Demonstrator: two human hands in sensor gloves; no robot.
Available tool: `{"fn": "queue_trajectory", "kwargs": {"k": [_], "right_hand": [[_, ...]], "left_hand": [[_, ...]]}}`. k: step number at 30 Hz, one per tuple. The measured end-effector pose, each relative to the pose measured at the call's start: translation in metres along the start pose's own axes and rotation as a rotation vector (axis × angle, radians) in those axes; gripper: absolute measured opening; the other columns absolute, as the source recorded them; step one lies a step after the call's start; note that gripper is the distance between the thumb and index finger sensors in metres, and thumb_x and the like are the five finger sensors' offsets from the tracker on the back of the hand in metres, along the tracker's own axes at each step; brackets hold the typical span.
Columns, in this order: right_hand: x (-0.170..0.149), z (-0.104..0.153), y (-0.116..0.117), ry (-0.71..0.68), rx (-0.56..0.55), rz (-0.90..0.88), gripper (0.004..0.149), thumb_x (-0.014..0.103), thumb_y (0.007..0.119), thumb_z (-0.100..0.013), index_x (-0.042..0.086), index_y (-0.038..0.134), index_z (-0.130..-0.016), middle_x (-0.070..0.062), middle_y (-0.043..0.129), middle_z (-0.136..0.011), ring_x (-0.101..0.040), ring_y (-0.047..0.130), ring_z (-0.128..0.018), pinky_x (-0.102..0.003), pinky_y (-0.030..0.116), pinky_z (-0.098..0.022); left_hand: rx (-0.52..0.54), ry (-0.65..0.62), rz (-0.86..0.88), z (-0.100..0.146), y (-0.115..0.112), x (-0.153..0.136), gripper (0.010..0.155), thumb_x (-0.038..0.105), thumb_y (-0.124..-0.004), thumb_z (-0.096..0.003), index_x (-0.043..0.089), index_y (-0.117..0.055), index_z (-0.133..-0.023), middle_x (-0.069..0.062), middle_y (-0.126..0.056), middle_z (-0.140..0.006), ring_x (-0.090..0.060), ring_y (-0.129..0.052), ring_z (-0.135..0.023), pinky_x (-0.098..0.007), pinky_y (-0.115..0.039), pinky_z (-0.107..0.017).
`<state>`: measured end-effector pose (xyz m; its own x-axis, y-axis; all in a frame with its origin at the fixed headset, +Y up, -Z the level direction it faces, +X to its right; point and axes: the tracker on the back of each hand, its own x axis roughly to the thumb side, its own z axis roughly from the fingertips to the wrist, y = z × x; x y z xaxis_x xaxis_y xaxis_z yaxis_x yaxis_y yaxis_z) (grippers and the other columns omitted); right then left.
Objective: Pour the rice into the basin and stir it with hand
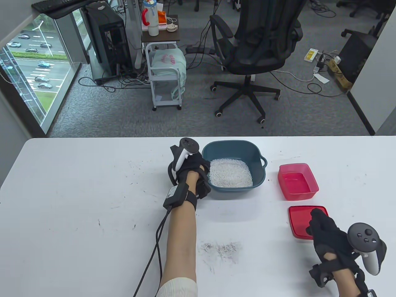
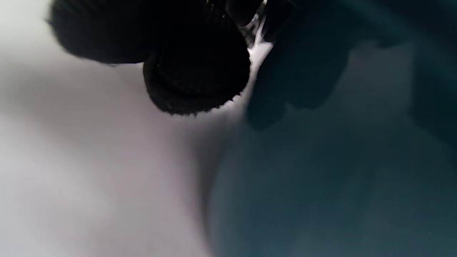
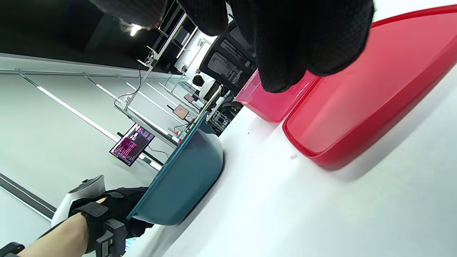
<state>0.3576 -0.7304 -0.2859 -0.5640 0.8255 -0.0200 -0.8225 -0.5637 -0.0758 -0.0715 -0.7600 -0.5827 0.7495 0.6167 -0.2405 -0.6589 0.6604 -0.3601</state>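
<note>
Rice sits in the basin, left hand gripping its left rim, while the loosely open right hand rests nearer on the red lid.

Grey carpet is seen beyond the white table, strewn with cables. A black office chair is placed at upper centre. A white trolley and a black computer tower are positioned at upper left, beside a floor-level window through which daylight and a road are observed.
</note>
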Motion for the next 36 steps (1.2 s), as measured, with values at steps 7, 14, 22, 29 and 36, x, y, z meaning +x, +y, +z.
{"fn": "queue_trajectory", "kwargs": {"k": [7,14,22,29,36], "right_hand": [[-0.005,0.0,0.0,0.017,-0.003,-0.02,0.063,0.039,0.074,-0.04,0.005,0.07,-0.093,-0.033,0.07,-0.088,-0.049,0.098,-0.055,-0.061,0.082,-0.038],[-0.005,-0.001,0.005,0.018,0.009,-0.027,0.063,0.039,0.074,-0.04,0.005,0.07,-0.093,-0.033,0.07,-0.088,-0.049,0.097,-0.055,-0.062,0.082,-0.038],[-0.001,-0.002,0.015,0.001,0.05,-0.053,0.063,0.039,0.074,-0.04,0.005,0.07,-0.093,-0.033,0.07,-0.088,-0.049,0.097,-0.055,-0.062,0.082,-0.038],[-0.002,-0.002,0.021,0.001,0.081,-0.043,0.063,0.039,0.074,-0.04,0.005,0.07,-0.093,-0.033,0.071,-0.087,-0.049,0.097,-0.055,-0.062,0.081,-0.038],[-0.002,-0.002,0.023,0.009,0.094,-0.035,0.063,0.039,0.074,-0.04,0.005,0.07,-0.093,-0.033,0.071,-0.087,-0.049,0.097,-0.055,-0.062,0.081,-0.038]], "left_hand": [[0.015,-0.138,0.144,0.014,0.007,-0.001,0.068,0.024,-0.082,-0.0482,-0.002,-0.055,-0.106,-0.029,-0.086,-0.089,-0.02,-0.11,-0.011,-0.031,-0.097,-0.002],[-0.012,-0.29,0.212,0.093,0.037,-0.002,0.072,0.022,-0.082,-0.0479,-0.003,-0.05,-0.107,-0.031,-0.078,-0.094,-0.02,-0.111,-0.012,-0.03,-0.099,-0.002],[-0.021,-0.415,0.252,0.206,0.019,-0.035,0.073,0.022,-0.082,-0.0481,-0.004,-0.048,-0.107,-0.035,-0.073,-0.097,-0.019,-0.11,-0.009,-0.029,-0.098,0.0],[-0.107,-0.407,0.283,0.228,-0.036,-0.083,0.073,0.022,-0.082,-0.0483,-0.004,-0.048,-0.107,-0.036,-0.072,-0.098,-0.02,-0.109,-0.008,-0.029,-0.098,0.001],[-0.191,-0.375,0.352,0.212,-0.066,-0.113,0.073,0.02,-0.079,-0.0495,-0.004,-0.043,-0.109,-0.038,-0.064,-0.1,-0.022,-0.109,-0.01,-0.03,-0.098,0.0]]}}
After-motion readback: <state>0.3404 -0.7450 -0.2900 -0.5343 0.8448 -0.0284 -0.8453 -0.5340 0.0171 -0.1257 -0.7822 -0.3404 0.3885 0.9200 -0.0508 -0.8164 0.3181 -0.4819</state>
